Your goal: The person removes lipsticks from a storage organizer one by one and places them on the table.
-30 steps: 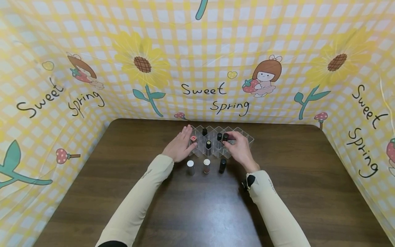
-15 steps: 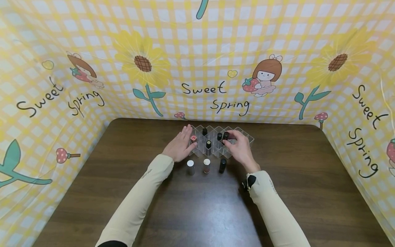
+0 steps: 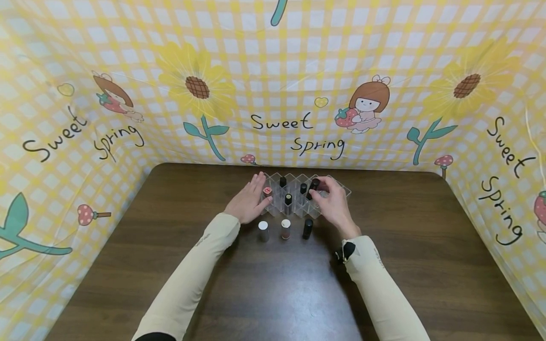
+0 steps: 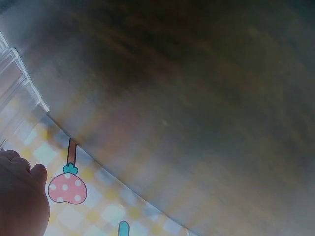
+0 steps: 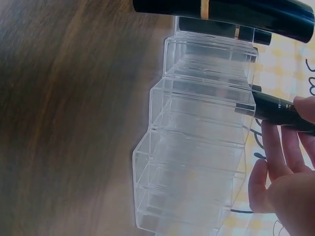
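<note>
My right hand pinches a black lipstick tube between thumb and fingers over the clear lipstick organizer. In the right wrist view the tube's lower end is at the mouth of a compartment, behind the clear wall. My left hand, fingers extended, rests against the organizer's left end; in the left wrist view only part of the hand shows. Upright in the compartments stand a red-topped lipstick near my left thumb and several black-capped ones, among them one with a light-marked top.
In front of the organizer three tubes stand in a row on the brown table: a white-capped one, a white-capped one with a reddish body and a black one. A checked yellow cloth hangs behind and at both sides.
My right hand has risen slightly and shifted a little right, with the black lipstick tube higher and showing more of its length. My left hand and the three tubes in front stay put.
</note>
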### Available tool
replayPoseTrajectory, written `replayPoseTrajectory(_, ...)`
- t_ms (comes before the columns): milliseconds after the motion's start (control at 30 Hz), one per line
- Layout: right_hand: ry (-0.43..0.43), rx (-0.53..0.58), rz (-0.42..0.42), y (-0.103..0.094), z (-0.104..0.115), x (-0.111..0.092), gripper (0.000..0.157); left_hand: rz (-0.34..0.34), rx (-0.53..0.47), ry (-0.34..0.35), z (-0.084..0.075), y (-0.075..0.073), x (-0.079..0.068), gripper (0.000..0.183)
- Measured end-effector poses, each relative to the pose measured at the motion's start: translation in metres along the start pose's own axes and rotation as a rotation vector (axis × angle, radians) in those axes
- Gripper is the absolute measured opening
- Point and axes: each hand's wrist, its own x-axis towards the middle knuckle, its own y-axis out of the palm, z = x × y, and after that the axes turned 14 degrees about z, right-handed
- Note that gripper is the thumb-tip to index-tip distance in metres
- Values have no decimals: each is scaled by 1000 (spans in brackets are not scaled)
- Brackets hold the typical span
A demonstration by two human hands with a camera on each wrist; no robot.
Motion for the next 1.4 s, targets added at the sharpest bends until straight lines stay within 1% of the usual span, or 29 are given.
replayPoseTrajectory(233, -22, 29, -22, -2, 2, -1, 29, 8, -1, -7, -1, -1, 0, 76)
replayPoseTrajectory(367, -34, 36, -33, -3, 4, -1, 30, -5, 3, 2, -1, 0, 0, 76)
replayPoseTrajectory(533, -28, 44, -38, -5, 6, -2, 29, -5, 0, 4, -1, 0, 0, 76)
replayPoseTrajectory(733, -21, 40, -18, -7, 6, -6, 29, -10, -8, 5, 0, 0, 1, 76)
replayPoseTrajectory(1133, -30, 115, 13, -13, 1, -14, 26, -8, -7, 4, -1, -1, -1, 76)
replayPoseTrajectory(1300, -26, 122, 43, -17, 1, -18, 25, -1, -10, 0, -1, -1, -1, 77)
replayPoseTrajectory(1400, -31, 108, 55, -20, 0, -21, 25, -3, -8, -4, -2, -2, 0, 77)
